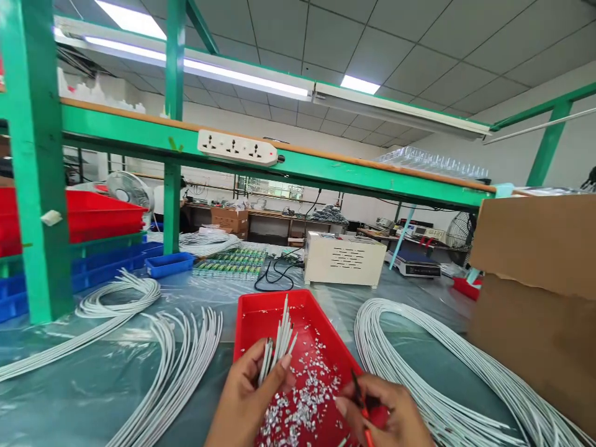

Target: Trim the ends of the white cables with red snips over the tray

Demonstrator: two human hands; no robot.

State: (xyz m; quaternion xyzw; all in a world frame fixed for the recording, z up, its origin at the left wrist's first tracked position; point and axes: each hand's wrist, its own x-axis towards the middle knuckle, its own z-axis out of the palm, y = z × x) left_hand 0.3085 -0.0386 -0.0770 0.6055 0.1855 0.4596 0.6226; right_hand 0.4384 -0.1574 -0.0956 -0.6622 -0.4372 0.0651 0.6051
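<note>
My left hand (261, 385) is closed around a small bunch of white cables (282, 332), their ends pointing up over a red tray (246, 307). Lower right, my right hand (384, 410) grips a thin tool (365, 413) with a red handle and a dark tip, held apart from the cables. Many small silvery scraps (302, 403) lie scattered in the tray beneath both hands. Left of the tray rests a loose bundle of white cables (179, 366). A larger looped bundle of white cables (410, 347) lies to its right.
A beige metal box (344, 261) stands behind the tray, near black cords (279, 276) and a blue bin (170, 265). Cardboard (535, 298) rises at the right edge. A green post (40, 161) stands at left; a green shelf beam (335, 171) crosses above the table.
</note>
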